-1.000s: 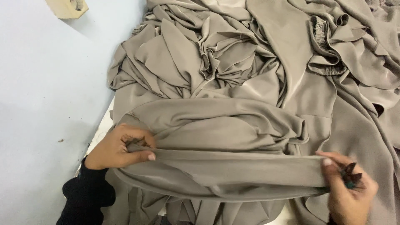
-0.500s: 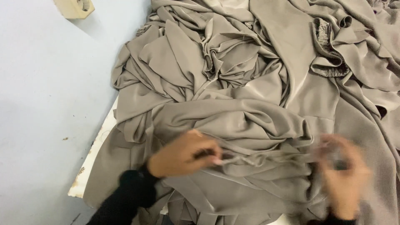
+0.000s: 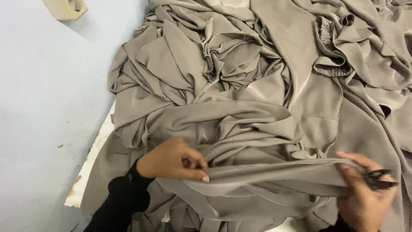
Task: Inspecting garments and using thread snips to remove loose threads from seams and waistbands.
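Observation:
A big heap of taupe fabric [image 3: 257, 86] covers the table. My left hand [image 3: 174, 160], in a black sleeve, pinches a folded edge of the fabric [image 3: 274, 174] near the front. My right hand [image 3: 365, 195] grips the other end of that same edge, so the strip is stretched taut between the two hands. A small pair of dark thread snips [image 3: 380, 179] is also in my right hand, its tips pointing right.
The white table edge [image 3: 86, 172] shows at the lower left, chipped and worn. Beyond it is a pale blue floor [image 3: 47, 107]. A cream-coloured box-like object [image 3: 64, 7] sits at the top left corner.
Both hands shifted along the fabric edge, with motion blur half a second ago. The left hand has moved right and the edge is held taut again, slightly higher.

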